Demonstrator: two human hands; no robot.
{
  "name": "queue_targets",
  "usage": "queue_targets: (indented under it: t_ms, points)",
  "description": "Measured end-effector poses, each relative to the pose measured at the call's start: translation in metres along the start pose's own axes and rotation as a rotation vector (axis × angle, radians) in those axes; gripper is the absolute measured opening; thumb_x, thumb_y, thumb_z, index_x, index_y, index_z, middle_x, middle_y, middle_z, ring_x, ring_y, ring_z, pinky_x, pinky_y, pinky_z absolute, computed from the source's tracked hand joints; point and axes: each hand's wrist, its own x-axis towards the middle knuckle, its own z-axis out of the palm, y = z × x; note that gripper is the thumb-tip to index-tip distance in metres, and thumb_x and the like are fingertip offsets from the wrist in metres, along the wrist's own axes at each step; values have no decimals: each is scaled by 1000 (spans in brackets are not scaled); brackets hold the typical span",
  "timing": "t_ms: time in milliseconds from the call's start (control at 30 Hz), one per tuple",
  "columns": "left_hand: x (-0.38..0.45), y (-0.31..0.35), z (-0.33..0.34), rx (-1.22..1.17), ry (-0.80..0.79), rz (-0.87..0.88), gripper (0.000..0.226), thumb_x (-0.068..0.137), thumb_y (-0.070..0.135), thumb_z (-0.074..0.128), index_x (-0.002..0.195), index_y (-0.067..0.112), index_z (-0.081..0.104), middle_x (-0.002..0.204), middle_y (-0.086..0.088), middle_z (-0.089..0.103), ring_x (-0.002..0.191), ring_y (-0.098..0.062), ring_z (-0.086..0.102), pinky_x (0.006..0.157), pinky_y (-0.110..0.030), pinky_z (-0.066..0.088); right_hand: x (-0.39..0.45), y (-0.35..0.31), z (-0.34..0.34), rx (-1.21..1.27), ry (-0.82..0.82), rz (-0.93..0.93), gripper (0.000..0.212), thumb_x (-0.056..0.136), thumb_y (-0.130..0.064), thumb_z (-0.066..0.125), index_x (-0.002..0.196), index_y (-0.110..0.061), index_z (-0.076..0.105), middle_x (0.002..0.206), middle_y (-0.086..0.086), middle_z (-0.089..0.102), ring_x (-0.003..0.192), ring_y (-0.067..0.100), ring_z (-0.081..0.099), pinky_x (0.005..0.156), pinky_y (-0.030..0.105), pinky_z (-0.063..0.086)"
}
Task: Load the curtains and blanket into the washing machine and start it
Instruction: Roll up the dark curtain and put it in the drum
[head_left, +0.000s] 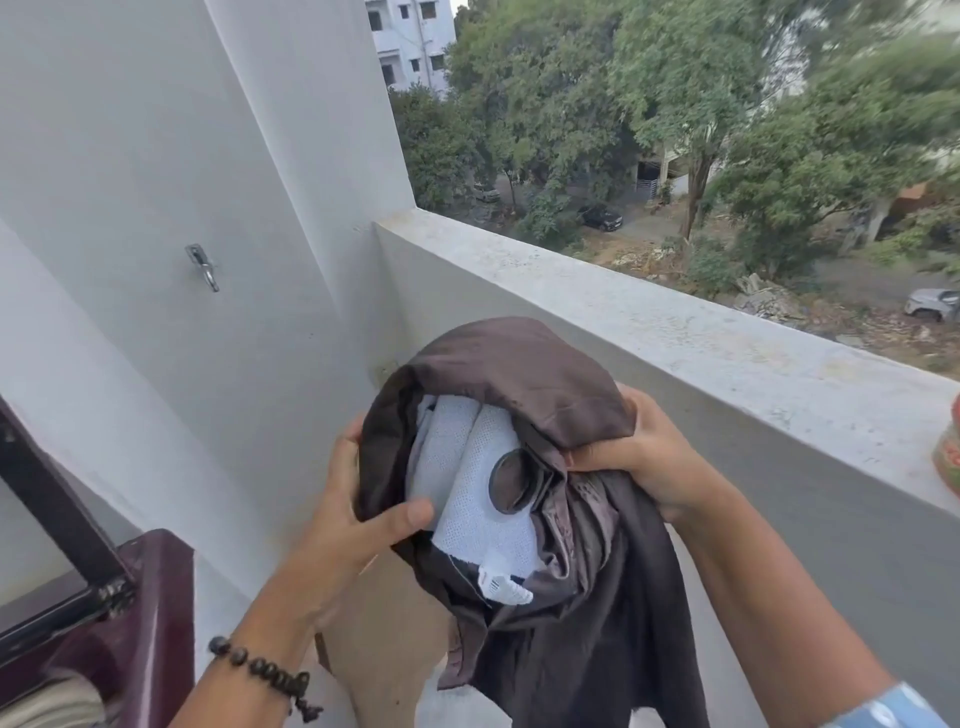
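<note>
A bundled dark brown curtain (540, 384) with a white mesh lining and a metal eyelet ring (511, 480) is held up in front of me, its loose end hanging down at the lower right. My left hand (358, 514) grips the bundle's left side, thumb pressed on the white lining. My right hand (639, 457) clutches a gathered fold on the right. At the lower left, the maroon washing machine (150, 613) shows its raised dark-framed lid (47, 499). No blanket is visible.
I stand on a balcony. A grey concrete parapet (675, 338) runs behind the bundle, with trees, cars and buildings far below. A white wall with a metal hook (203, 266) stands at the left. A brown cardboard box (384, 623) sits on the floor under the curtain.
</note>
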Motion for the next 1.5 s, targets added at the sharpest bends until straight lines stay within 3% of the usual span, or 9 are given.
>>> queue_targets:
  t_ms: [133,233,333,467,733,933,1133,1333,1500]
  points:
    - [-5,28,-1,510,-145,51,141,38,57,92,144,63,0,156,27,23,139,12,28,102,-8,37,3,-22,8,-567,-155,-33,49,61,4,81,106,-13,69,97,6,75,90,22,72,77,39,57]
    - [-4,37,25,1081,-203,170,145,43,67,84,136,64,-26,160,29,0,146,9,-10,124,-38,3,4,-30,30,-890,-333,-117,37,69,-4,77,96,-27,66,85,-5,70,78,9,67,67,31,53]
    - [2,27,41,1320,-204,272,133,56,63,80,142,58,-21,138,30,34,138,4,25,123,-37,8,4,-33,46,-1038,-408,-190,37,70,-13,76,103,-26,64,87,-9,66,77,5,64,67,32,52]
    - [3,18,39,1056,38,442,88,62,38,84,131,57,33,106,30,59,97,3,57,79,-12,45,0,-38,44,-1072,-359,-227,55,76,-27,76,124,-32,49,108,-18,59,99,4,57,87,34,48]
    - [8,23,30,373,260,408,63,49,28,94,100,49,63,103,15,73,96,-7,69,82,-19,54,-5,-42,-10,-775,-410,193,128,62,-33,93,145,-61,0,150,-27,31,135,-6,40,112,24,35]
    - [16,25,30,-92,428,373,56,56,0,75,106,20,61,89,10,75,81,-7,70,70,-21,57,-12,-5,-30,-247,-329,199,125,59,-36,94,153,-42,13,154,-8,40,138,17,46,110,45,40]
    - [13,3,41,-264,562,313,47,67,-3,72,107,16,59,89,6,73,83,-10,70,71,-24,57,-6,18,-12,-9,-122,138,94,60,-19,90,142,-23,44,133,1,64,121,23,62,90,32,53]
    - [-1,-23,30,-183,253,36,105,45,41,97,133,14,47,126,-8,66,117,-28,63,96,-48,53,-2,9,-16,-8,24,20,72,59,2,81,124,-22,62,111,9,72,98,27,71,78,36,56]
    - [-12,-9,14,144,14,40,130,33,56,96,142,43,27,140,15,52,127,-6,55,93,-23,53,-3,-27,-17,-456,-141,-54,72,61,-3,88,122,-31,61,111,-7,69,102,13,68,84,28,54]
